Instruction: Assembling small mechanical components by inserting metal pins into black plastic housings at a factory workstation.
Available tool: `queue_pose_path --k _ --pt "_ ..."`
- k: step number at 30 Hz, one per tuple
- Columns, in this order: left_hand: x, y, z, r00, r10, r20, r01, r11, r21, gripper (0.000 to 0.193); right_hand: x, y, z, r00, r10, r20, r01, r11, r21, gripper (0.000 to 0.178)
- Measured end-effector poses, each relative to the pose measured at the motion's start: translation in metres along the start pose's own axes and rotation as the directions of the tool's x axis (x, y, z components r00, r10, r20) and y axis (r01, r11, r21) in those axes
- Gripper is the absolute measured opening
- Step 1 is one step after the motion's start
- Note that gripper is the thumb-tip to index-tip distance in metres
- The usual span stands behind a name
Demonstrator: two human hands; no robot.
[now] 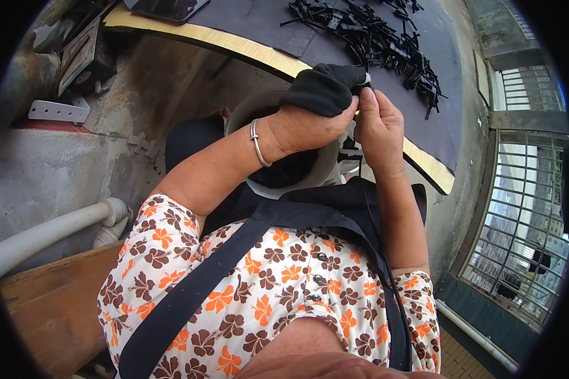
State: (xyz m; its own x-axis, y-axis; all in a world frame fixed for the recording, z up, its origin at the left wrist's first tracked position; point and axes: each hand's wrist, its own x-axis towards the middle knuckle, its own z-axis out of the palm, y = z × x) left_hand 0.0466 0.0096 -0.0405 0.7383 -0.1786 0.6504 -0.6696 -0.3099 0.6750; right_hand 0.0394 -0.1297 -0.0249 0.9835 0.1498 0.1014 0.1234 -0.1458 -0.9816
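My left hand [313,128], with a silver bangle on its wrist, is closed near the table's front edge. Black fabric [319,88] bunches over its fingers; whether it is worn or just held, I cannot tell. My right hand [381,123] meets the left one, thumb and fingers pinched together. A small pale bit [367,79] shows at the fabric's end by the right thumb tip. What the right fingers pinch is mostly hidden. Below my hands stands a whitish bucket [240,114] with dark contents.
A grey-topped table [246,19] with a raw yellow edge lies ahead. Many small black plastic parts [385,47] are heaped on it. A dark flat device [167,7] rests at its far left corner. White pipes [57,234] run at left; a barred window [518,215] is at right.
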Motion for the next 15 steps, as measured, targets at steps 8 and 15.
queue_pose_path --k 8,15 --pt "0.000 0.002 -0.002 0.999 0.035 0.025 -0.038 0.991 0.132 0.022 0.000 0.006 0.004 0.993 0.112 -0.022 -0.109 0.989 0.099 0.029" --pt "-0.001 0.004 0.002 0.999 0.020 -0.029 -0.016 0.991 0.131 0.024 -0.003 0.003 0.002 0.996 0.088 -0.005 -0.088 0.995 0.051 0.027"
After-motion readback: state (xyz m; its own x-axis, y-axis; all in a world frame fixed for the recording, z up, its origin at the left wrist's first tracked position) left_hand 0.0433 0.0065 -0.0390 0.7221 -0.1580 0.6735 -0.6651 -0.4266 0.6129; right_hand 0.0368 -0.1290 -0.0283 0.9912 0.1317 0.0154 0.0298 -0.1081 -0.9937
